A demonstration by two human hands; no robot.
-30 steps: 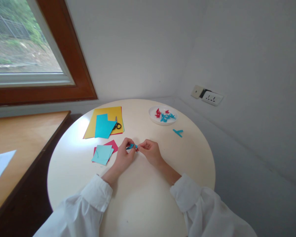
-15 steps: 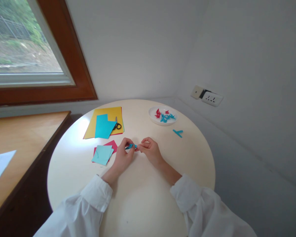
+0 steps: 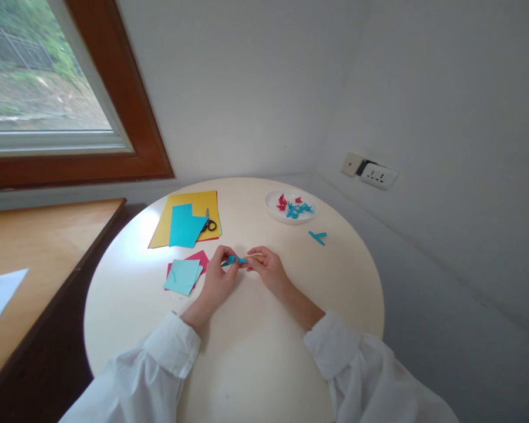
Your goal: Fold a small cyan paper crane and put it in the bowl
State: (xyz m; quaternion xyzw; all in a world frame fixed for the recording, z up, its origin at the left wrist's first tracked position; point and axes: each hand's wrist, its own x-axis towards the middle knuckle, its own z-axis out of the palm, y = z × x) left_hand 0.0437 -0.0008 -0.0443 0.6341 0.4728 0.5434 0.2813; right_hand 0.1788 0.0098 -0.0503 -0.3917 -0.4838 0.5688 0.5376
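Between my two hands is a small folded piece of blue paper point(image 3: 232, 259), its exact shape partly hidden by the fingers. My left hand point(image 3: 220, 276) pinches it between thumb and fingertips. The fingertips of my right hand point(image 3: 267, 267) are closed on its right end. Both hands are just above the middle of the round table point(image 3: 255, 352). Left of my left hand lie light blue paper squares point(image 3: 183, 276) on top of pink paper point(image 3: 201, 258).
Larger blue sheets point(image 3: 185, 229) and black-handled scissors point(image 3: 210, 225) lie on yellow paper point(image 3: 161, 226). A white dish point(image 3: 271, 212) at the back right holds small red and blue folded paper shapes point(image 3: 293, 211). Blue paper strips point(image 3: 318, 237) lie near it.
My hands have shifted very slightly left, and the fingertips have drawn a little apart, so more of the blue paper shows between them. Everything else stays put.
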